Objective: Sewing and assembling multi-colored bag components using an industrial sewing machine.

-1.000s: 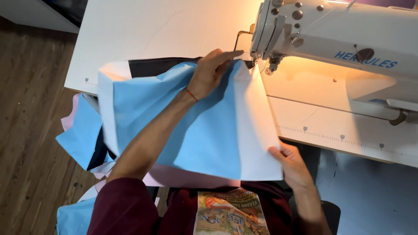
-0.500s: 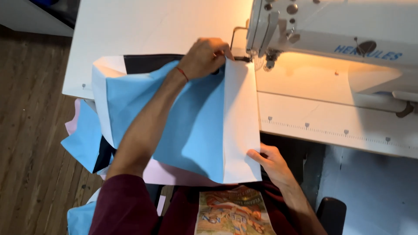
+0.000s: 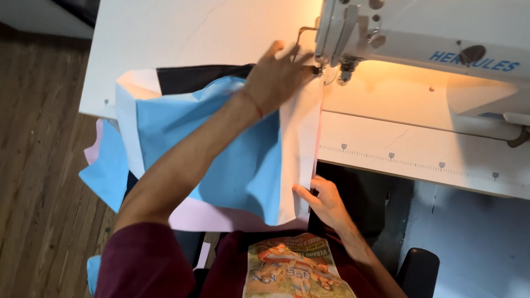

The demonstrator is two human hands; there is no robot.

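Left hand [image 3: 276, 77] flat, fingers spread, pressing blue-and-white fabric [image 3: 243, 165] beside sewing machine [image 3: 386, 38] needle, keeping seam aligned; right hand [image 3: 326, 201] pinches near edge taut.

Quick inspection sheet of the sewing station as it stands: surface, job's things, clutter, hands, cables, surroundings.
Surface: white table, lit warm under the sewing machine; ruler marks along its front edge.
Job's things: blue and white fabric spread flat, its white edge leading up to the needle area; a black piece beneath.
Clutter: more blue and pink cloth hanging off the table's left side.
Hands: left hand pressing the fabric beside the needle; right hand pinching the white edge near the body.
Cables: nothing seen.
Surroundings: wooden floor left, dark stool part lower right.
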